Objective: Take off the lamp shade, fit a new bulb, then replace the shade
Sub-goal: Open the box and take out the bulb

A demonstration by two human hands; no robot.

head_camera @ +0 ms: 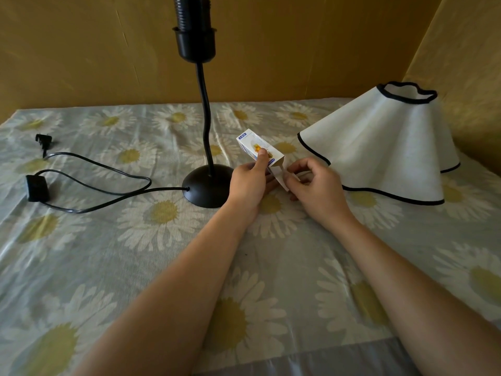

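Observation:
A black lamp stand (204,109) rises from a round base (202,189) at the table's centre, its threaded socket (193,28) bare, with no bulb showing in it. The white shade (385,147) with black trim rests on the cloth to the right. My left hand (248,183) grips a small white LED bulb box (257,147), tilted up and away from me. Its near end is open, and my right hand (314,185) pinches the box's end flap (280,179). The bulb inside is hidden.
The lamp's black cord (108,191) loops across the daisy-print cloth (162,253) on the left, with an inline switch (36,187) and the unplugged plug (43,143). Brown cardboard walls (298,50) close off the back and right side.

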